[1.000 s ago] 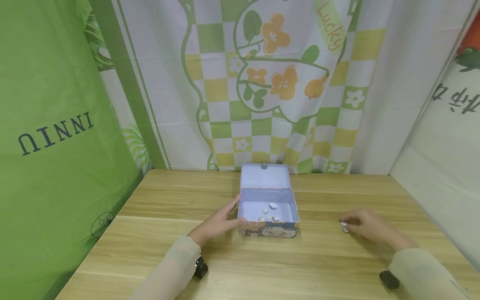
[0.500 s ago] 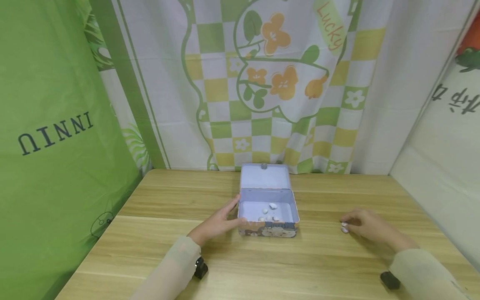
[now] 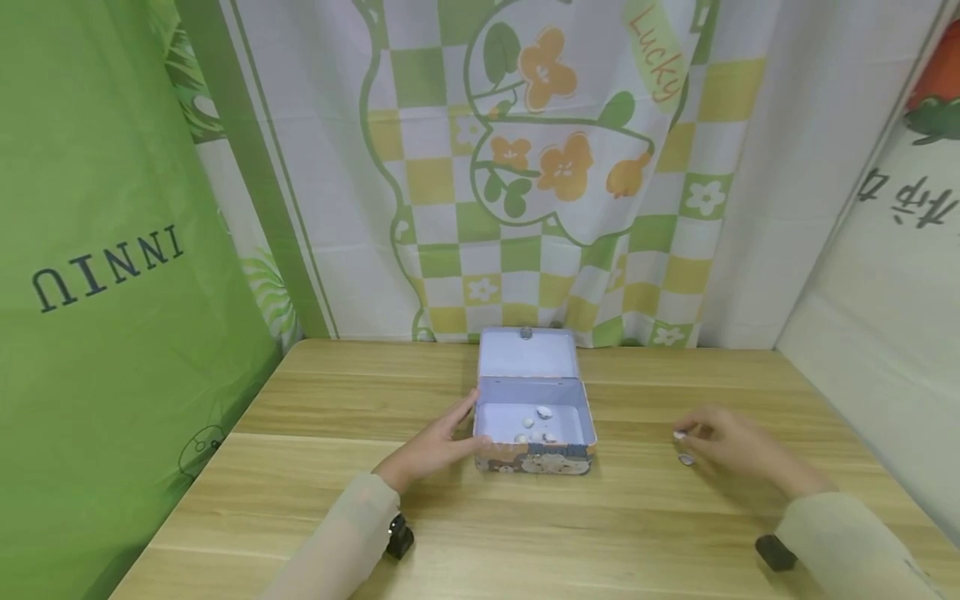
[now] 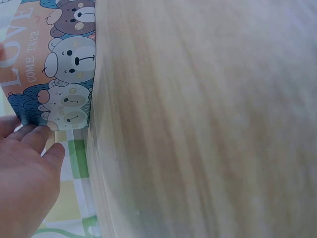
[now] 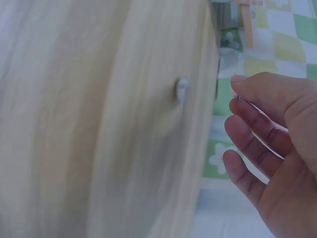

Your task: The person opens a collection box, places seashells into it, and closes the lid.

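A hinged tin box (image 3: 534,460) with bear pictures stands with its lid raised. Several small white roundish pieces (image 3: 543,412) lie inside. My left hand (image 3: 431,446) touches the box's left side, thumb at the front rim and fingers extended. Printed bears on the tin box (image 4: 74,59) show beside the left hand (image 4: 29,168) in the left wrist view. To the right, my right hand (image 3: 738,446) pinches a small white piece (image 3: 679,435) between thumb and index finger. A similar piece (image 3: 686,459) lies on the table just below those fingertips. In the right wrist view, the right hand (image 5: 277,139) mostly hides its piece.
The wooden table (image 3: 622,533) spreads around the box. Behind its far edge hangs a checked curtain (image 3: 517,258) with flowers. Green cloth (image 3: 112,400) borders the left, white cloth (image 3: 885,317) the right. A dark wrist device (image 3: 401,536) sits under the left sleeve.
My right hand has lifted one white piece slightly up and left, apart from the one on the table. The left hand stays at the box. The head view has shifted slightly.
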